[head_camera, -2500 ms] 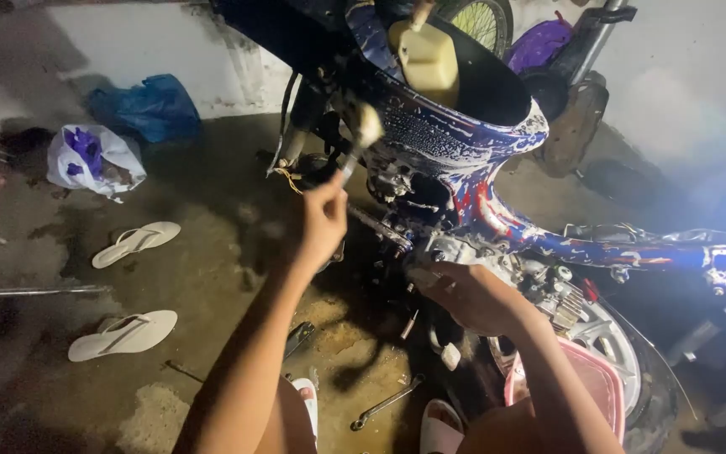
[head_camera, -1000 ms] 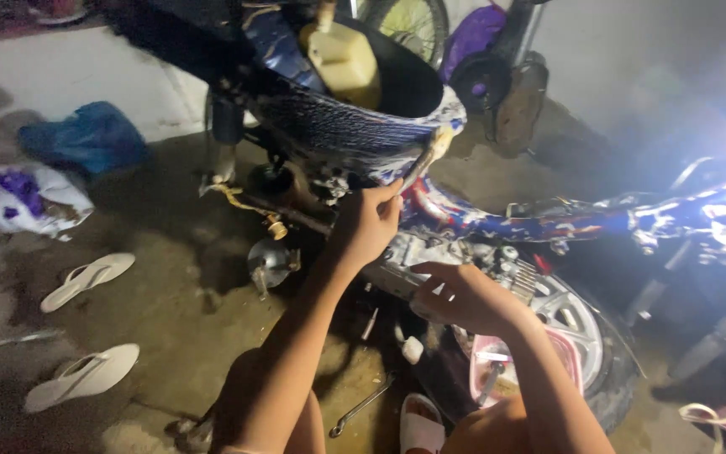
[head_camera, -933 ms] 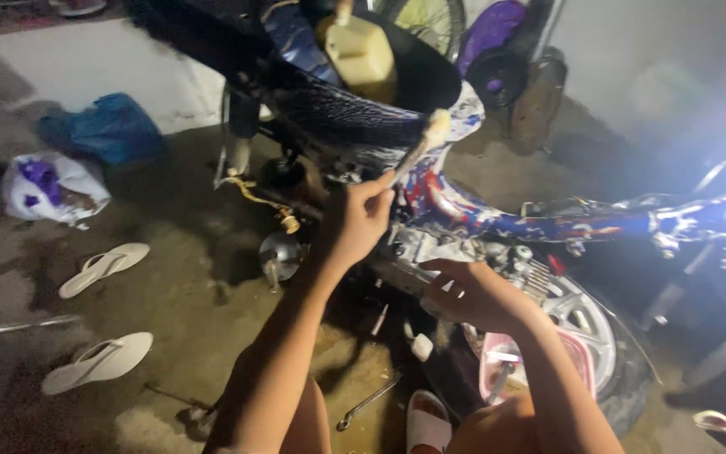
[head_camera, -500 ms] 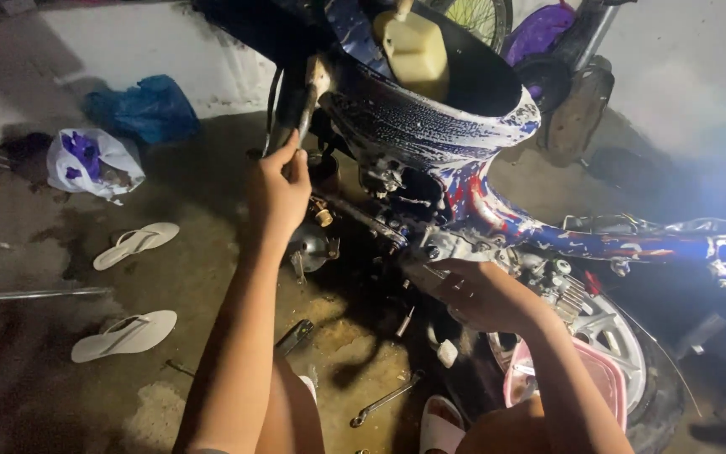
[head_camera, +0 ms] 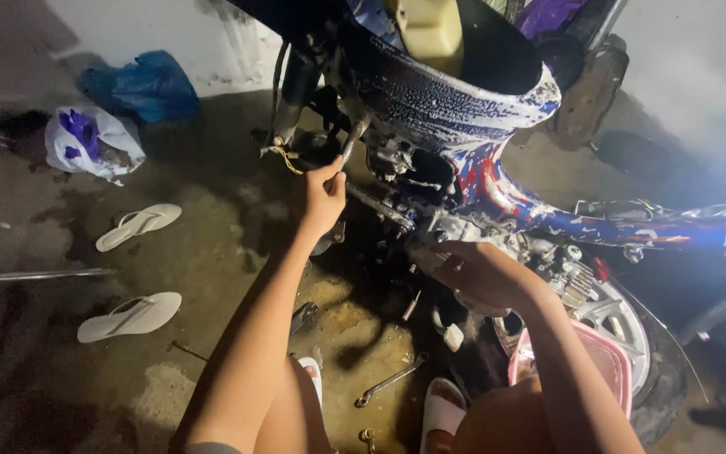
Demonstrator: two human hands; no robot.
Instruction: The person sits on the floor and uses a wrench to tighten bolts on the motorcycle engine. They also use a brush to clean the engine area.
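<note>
Left hand (head_camera: 323, 195) dropped, tool (head_camera: 350, 145) beneath cream tank (head_camera: 427, 32).

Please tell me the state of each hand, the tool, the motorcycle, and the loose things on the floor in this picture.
left hand: closed around a slim tool.
slim tool: raised, tip at the motorcycle frame.
right hand: resting on the engine area, fingers spread.
motorcycle: body panels off, engine exposed.
wrench: lying on the floor, unheld.
two white sandals: lying apart on the floor.
</note>
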